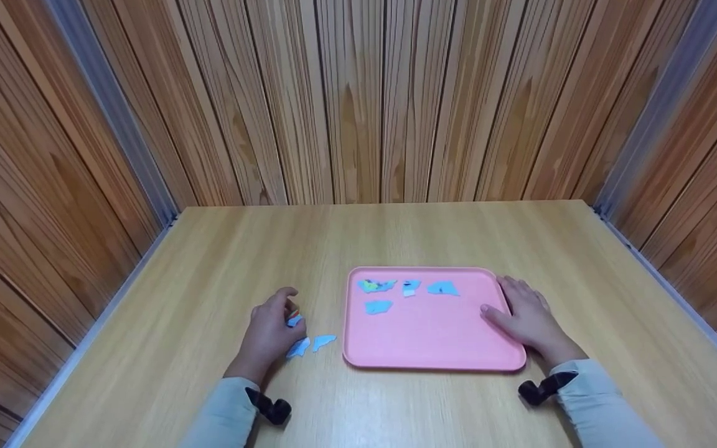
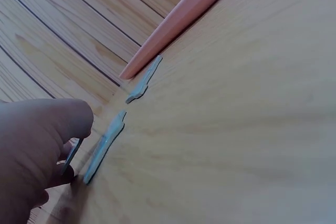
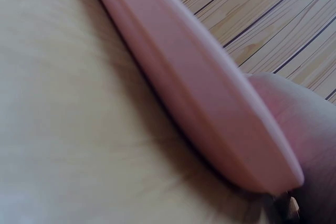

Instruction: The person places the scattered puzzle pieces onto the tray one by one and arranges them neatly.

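A: The fingers of the left hand: have they got anything?

B: Yes, they and the thumb pinch an orange-patched blue piece, off to the left of the pink tray. The right hand is unclenched, its fingers lying extended at the tray's right edge, the thumb over the rim.

A: Big to small, then. What carries it all?

B: The desk, reaching out on every side of the tray. Next comes the tray itself, flat on it.

A: And how far along does the work look?

B: Past halfway, I'd judge, if pieces on the tray count as done. Four lie there: a yellow-patched piece by its far left corner, a dark-marked piece farther right along the far edge, a light blue piece a row nearer at the left, and a small white-edged piece near the far edge's middle.

A: What's left?

B: Three: the pinched one, plus two loose on the desk, left of the tray and apart from it. The outer piece lies farther from it, the inner piece closer. Where each belongs, I can't tell.
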`<act>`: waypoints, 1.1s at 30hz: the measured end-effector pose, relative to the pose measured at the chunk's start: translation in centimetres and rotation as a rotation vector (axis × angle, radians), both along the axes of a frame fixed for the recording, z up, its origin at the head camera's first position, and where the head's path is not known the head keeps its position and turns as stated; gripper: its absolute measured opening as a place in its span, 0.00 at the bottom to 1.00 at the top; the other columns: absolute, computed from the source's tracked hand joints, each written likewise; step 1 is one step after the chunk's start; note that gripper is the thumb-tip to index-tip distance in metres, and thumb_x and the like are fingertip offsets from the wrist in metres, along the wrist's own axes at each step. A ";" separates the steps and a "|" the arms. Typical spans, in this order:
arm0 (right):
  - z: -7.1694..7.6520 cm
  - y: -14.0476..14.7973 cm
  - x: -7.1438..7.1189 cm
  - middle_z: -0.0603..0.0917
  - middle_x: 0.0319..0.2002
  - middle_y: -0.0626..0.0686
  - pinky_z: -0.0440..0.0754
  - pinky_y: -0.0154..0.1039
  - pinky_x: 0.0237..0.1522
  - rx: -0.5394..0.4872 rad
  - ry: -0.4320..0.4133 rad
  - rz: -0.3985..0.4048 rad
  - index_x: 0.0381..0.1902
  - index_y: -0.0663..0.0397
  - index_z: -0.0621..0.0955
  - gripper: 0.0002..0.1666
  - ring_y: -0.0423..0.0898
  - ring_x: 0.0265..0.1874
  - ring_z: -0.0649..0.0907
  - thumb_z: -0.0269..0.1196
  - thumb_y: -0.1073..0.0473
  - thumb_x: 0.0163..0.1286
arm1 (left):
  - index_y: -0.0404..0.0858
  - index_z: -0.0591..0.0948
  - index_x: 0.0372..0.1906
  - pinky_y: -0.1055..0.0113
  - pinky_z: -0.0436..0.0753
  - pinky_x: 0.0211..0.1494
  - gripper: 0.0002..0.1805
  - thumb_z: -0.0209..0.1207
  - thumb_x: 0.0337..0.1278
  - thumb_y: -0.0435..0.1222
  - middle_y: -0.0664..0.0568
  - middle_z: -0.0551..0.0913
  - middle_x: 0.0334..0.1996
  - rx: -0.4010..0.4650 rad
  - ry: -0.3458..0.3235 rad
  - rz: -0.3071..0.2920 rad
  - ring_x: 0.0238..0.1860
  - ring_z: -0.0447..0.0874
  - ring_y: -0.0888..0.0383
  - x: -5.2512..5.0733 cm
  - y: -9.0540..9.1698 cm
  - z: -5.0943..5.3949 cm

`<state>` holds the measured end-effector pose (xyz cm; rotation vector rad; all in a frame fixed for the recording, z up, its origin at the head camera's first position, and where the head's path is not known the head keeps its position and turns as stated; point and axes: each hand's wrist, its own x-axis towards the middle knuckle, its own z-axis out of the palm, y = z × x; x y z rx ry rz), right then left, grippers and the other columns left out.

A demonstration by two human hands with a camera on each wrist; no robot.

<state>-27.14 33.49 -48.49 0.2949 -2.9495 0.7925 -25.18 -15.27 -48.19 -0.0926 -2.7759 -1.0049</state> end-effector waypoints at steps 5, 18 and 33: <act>0.1 -0.1 0.0 0.55 0.75 0.73 0.39 0.69 0.72 -0.001 0.001 0.004 0.77 0.67 0.56 0.54 0.72 0.75 0.49 0.56 0.33 0.72 | 0.42 0.73 0.64 0.48 0.71 0.62 0.32 0.69 0.52 0.36 0.54 0.82 0.44 0.019 0.005 -0.012 0.44 0.78 0.52 -0.3 0.5 0.1; 0.2 -0.2 0.1 0.56 0.75 0.72 0.39 0.67 0.72 -0.008 -0.003 0.004 0.78 0.68 0.55 0.54 0.72 0.76 0.49 0.56 0.33 0.72 | 0.49 0.72 0.66 0.55 0.77 0.59 0.33 0.69 0.55 0.34 0.58 0.80 0.47 0.144 -0.082 -0.004 0.51 0.75 0.53 -0.9 5.8 3.1; 0.2 0.6 -0.4 0.80 0.55 0.65 0.66 0.63 0.62 -0.141 0.119 -0.095 0.67 0.64 0.72 0.38 0.64 0.59 0.74 0.57 0.39 0.75 | 0.46 0.74 0.63 0.53 0.67 0.66 0.31 0.70 0.54 0.34 0.58 0.79 0.42 0.060 0.002 -0.201 0.45 0.77 0.57 -1.3 11.3 4.2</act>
